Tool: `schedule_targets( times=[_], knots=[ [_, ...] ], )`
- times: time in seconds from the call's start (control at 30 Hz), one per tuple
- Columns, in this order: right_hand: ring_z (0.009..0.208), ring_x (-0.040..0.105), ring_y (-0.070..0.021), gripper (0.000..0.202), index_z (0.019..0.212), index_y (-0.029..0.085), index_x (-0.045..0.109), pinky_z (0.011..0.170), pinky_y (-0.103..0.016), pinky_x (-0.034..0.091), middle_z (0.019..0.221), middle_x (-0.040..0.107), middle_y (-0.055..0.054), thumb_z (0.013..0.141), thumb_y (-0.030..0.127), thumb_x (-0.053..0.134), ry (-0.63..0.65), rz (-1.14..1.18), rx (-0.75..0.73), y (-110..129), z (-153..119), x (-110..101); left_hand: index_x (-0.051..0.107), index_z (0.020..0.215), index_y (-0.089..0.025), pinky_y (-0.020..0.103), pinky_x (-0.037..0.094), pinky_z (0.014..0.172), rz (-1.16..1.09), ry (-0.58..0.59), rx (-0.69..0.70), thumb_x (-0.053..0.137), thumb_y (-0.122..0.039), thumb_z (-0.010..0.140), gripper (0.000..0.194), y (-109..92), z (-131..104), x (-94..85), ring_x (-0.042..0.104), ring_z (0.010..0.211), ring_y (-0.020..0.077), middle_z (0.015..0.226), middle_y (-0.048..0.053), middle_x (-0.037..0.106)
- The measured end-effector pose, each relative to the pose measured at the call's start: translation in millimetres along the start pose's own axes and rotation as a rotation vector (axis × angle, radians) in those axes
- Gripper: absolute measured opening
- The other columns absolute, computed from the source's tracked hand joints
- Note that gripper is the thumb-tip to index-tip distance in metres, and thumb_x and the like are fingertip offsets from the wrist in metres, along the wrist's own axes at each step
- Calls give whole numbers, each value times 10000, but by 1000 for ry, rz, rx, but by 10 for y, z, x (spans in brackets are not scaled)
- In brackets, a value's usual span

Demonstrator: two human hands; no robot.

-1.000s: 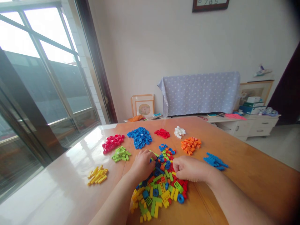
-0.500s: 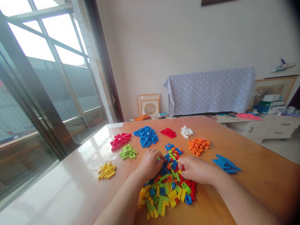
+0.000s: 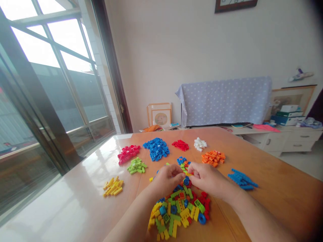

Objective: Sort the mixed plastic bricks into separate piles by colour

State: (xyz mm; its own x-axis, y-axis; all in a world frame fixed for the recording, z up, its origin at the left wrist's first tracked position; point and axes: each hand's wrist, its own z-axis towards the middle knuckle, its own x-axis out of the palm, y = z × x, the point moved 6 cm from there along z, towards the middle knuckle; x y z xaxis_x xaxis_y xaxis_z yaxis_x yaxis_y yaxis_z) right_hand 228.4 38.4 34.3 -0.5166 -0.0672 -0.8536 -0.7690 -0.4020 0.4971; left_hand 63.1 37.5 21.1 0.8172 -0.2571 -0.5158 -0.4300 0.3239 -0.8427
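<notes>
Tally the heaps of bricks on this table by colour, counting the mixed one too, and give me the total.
Blue heaps: 2
Red heaps, one of them pinkish: 2
White heap: 1
Orange heap: 1
Light green heap: 1
Yellow heap: 1
Mixed-colour heap: 1
Total: 9

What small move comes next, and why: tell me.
Likely best: pass the yellow brick from the right hand to the left hand. The right hand seems to pinch it, the left hand is close by, and the pile of yellow bricks lies on the left side.
</notes>
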Motion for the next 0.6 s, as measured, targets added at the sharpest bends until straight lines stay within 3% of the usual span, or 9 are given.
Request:
schedule_targets(
  times=[0.13, 0.33, 0.6],
  knots=[
    [630, 501, -126, 79, 879, 230, 605, 559, -239, 228, 703, 604, 12, 818, 259, 564, -96, -111, -35, 165, -4, -37, 637, 883, -145, 205, 375, 585, -182, 29, -22, 654, -434, 816, 297, 10, 4, 97, 497, 648, 103, 744, 0, 610],
    [637, 529, -132, 182, 1004, 263, 617, 568, -247, 221, 741, 642, 7, 826, 270, 581, -122, -137, -41, 194, -2, -56, 651, 888, -148, 214, 399, 630, -178, -44, 27, 647, -397, 831, 256, 133, 51, 81, 516, 696, 113, 769, 3, 609],
    [686, 564, -140, 136, 877, 240, 643, 582, -247, 229, 767, 669, -3, 878, 322, 535, -103, -106, -56, 186, -32, -127, 647, 890, -146, 238, 441, 717, -119, -122, 106, 669, -354, 819, 220, -108, -4, -64, 553, 776, 137, 826, 28, 638]
  ],
)
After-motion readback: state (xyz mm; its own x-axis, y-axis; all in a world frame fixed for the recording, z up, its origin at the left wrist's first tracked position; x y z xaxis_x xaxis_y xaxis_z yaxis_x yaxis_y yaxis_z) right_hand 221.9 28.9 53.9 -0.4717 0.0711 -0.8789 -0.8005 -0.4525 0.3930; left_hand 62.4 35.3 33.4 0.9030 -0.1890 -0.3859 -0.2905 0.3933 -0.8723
